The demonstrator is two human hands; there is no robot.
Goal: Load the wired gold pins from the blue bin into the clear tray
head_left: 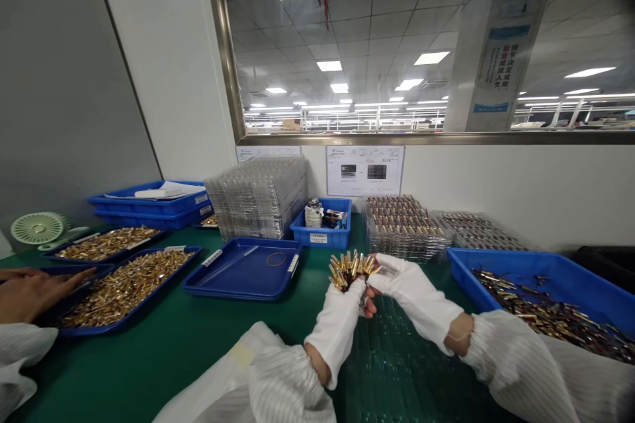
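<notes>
My left hand [344,304], in a white glove with bare fingertips, is closed around a bunch of slim gold-coloured metal parts [351,269]. Their gold ends point up and fan outward; darker lower ends vanish into the glove. My right hand [389,275], gloved the same way, meets the bunch from the right with its fingers bent closed against the outer parts. How many it grips is hidden. Beneath both hands lies a clear plastic blister tray [397,357] on the green table.
To the right a blue bin [464,271] holds loose metal parts with dark ends. Behind stand filled trays [407,228], a small blue box [322,238] and stacked clear trays [255,201]. On the left are a flat blue tray [243,271], gold parts [129,284] and another person's hand [40,291].
</notes>
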